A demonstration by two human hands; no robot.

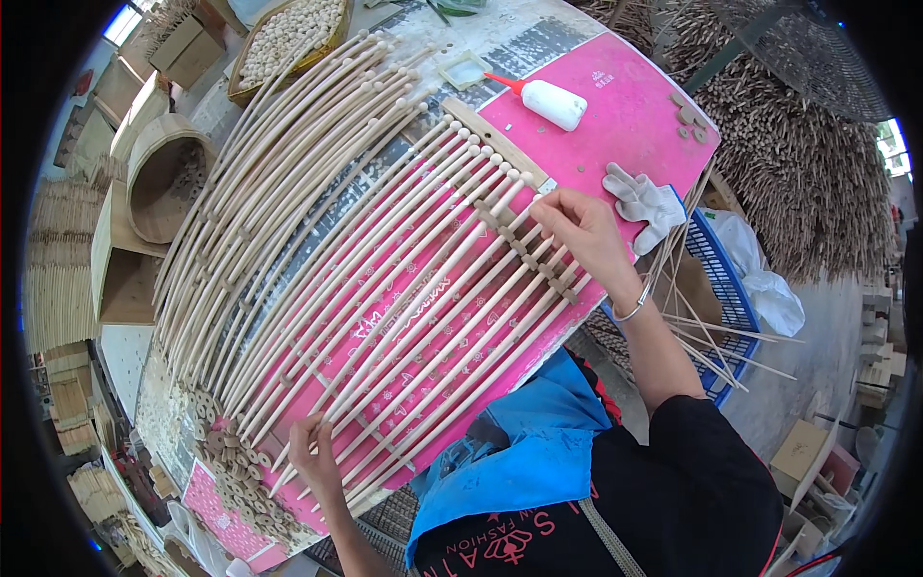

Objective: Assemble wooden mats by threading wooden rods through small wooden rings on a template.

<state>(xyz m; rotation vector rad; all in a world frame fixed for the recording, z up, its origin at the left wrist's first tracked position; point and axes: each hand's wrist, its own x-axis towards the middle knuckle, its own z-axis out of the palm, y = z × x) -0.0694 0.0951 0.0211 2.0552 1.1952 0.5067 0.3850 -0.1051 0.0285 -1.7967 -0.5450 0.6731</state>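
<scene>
Rows of thin pale wooden rods (385, 288) lie side by side over a pink printed sheet on the table. Many carry a round wooden bead (473, 139) at the far end. My left hand (315, 454) is closed in a pinch on the near end of one rod. Across the sheet, my right hand (585, 231) is pinched at the far end of the rods, beside the last beaded tip; its fingers hide what they hold. Small wooden rings (519, 248) sit along several rods just left of that hand. A wooden strip (495, 139) lies along the beaded ends.
Beyond the strip lie a white glue bottle (556, 104) with a red nozzle and a white glove (644, 204). More rods (279, 192) cover the table's left. Loose wooden rings (236, 466) heap at the near left corner. A bead-filled basket (252, 82) and a blue crate (726, 279) stand around.
</scene>
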